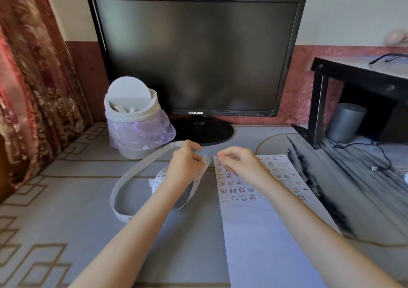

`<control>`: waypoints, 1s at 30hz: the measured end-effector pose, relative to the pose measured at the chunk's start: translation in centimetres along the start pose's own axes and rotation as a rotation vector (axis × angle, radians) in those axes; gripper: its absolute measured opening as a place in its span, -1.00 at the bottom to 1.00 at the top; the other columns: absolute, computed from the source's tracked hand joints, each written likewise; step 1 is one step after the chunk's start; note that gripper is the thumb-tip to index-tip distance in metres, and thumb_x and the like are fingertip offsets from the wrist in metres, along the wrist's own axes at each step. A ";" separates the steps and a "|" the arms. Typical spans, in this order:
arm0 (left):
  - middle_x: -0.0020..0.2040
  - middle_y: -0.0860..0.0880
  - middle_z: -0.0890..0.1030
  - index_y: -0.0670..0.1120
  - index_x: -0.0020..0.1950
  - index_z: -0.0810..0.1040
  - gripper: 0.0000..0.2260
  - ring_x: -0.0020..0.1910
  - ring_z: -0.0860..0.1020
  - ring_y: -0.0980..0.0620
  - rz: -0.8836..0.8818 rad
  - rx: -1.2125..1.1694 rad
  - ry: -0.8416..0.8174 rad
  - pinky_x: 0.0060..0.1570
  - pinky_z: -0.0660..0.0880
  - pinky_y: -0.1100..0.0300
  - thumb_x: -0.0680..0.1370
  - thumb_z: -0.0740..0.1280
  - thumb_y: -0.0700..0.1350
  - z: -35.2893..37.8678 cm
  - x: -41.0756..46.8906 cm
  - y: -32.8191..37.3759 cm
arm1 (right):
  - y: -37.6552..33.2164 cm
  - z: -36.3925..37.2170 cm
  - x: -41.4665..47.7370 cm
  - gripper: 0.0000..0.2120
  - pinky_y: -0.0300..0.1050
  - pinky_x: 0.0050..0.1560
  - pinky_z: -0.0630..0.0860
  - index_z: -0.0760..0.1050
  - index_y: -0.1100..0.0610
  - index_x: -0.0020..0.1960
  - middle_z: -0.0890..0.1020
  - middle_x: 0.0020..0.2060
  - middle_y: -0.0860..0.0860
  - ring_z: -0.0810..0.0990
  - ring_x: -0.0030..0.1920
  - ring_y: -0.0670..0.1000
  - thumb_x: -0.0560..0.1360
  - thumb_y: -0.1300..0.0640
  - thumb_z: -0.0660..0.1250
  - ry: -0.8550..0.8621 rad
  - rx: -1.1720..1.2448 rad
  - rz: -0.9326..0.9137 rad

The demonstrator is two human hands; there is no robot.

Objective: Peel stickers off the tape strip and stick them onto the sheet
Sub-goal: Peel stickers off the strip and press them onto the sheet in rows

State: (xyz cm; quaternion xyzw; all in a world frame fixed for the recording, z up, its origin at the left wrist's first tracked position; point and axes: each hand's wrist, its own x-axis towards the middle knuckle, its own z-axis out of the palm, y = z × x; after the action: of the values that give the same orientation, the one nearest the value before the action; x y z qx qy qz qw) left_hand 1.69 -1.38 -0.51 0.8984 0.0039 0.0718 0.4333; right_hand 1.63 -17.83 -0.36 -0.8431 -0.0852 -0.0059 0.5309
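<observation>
Head view, single frame. Left hand (pixel 187 164) sits just below frame centre, fingers curled round the tape strip (pixel 136 173) and gripping it near its upper bend. From that grip the strip loops out towards 8 o'clock over the table cover (pixel 66 199) and passes under the left forearm. A roll (pixel 159 180) printed with small figures lies at 7 o'clock of the left hand, partly hidden by the wrist.

Right hand (pixel 238 161) is at 3 o'clock of the left, near it but apart. Its fingers are curled, thumb and forefinger tips together above the top-left corner of the sheet (pixel 265 232). This area is blurred, and we cannot tell whether a sticker sits between the fingertips.

The sheet lies flat on the table at 5 o'clock from centre. Rows of stickers (pixel 242 190) fill its upper part and the lower part is bare.

We note a dark monitor (pixel 196 53) at 12 o'clock. A lidded bin (pixel 132 120) with a plastic liner stands at 10 o'clock of the left hand.
</observation>
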 end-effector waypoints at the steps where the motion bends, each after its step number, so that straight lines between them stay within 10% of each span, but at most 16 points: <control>1: -0.13 0.04 0.61 -0.04 0.19 0.40 -0.69 -0.16 0.56 0.09 0.014 -0.099 -0.009 -0.23 0.46 0.30 0.49 0.37 -0.20 -0.3 -0.2 0.2 | -0.1 0.1 0.1 -0.92 -0.06 0.07 0.55 0.57 -0.04 -0.04 0.65 -0.06 -0.06 0.61 -0.02 -0.05 0.53 0.06 0.30 -0.004 0.043 0.005; 8: -0.18 0.07 0.67 -0.04 0.21 0.44 -0.61 -0.16 0.63 0.19 0.049 -0.474 -0.043 -0.15 0.53 0.35 0.44 0.44 -0.27 -1.0 -1.0 0.0 | -0.6 0.4 0.7 -0.80 -0.06 -0.01 0.62 0.55 0.16 0.12 0.70 -0.11 0.06 0.68 -0.10 0.00 0.50 0.20 0.37 0.069 0.428 0.036; 30: -0.27 0.03 0.68 -0.14 -0.11 0.62 -0.94 -0.26 0.63 0.19 0.127 -0.683 -0.114 -0.26 0.50 0.39 0.44 0.44 -0.26 -0.7 -1.4 -0.7 | -1.6 2.1 -0.3 -0.97 -0.18 -0.21 0.55 0.61 0.16 -0.14 0.67 -0.25 -0.01 0.62 -0.17 -0.02 0.43 0.26 0.42 0.183 0.252 -0.198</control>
State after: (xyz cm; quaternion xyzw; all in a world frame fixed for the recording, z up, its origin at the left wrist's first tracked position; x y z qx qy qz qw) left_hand 0.29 -0.53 -0.81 0.7028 -0.1005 0.0453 0.7028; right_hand 0.89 -15.30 0.06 -0.7532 -0.1193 -0.1240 0.6349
